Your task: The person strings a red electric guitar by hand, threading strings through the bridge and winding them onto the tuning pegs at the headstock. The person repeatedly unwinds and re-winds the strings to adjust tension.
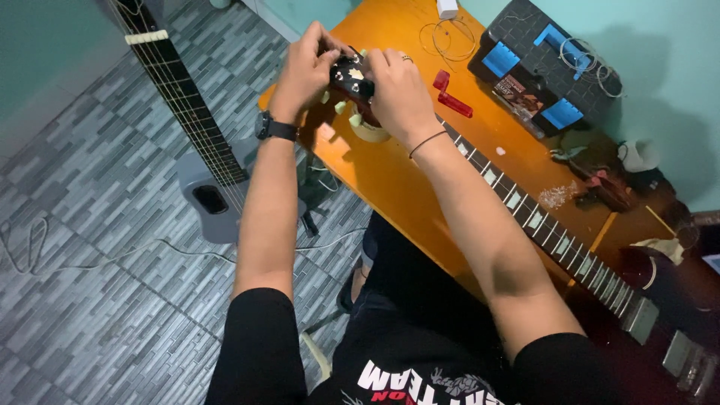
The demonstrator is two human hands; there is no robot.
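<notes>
Both hands grip the dark guitar headstock point(352, 77) at the far end of the orange table point(390, 180): the left hand point(306, 69) curls closed round its left side, the right hand point(399, 86) closed over its right; the fretted neck point(540, 225) runs back toward the person, a red tool point(450, 96) lying just beside
</notes>
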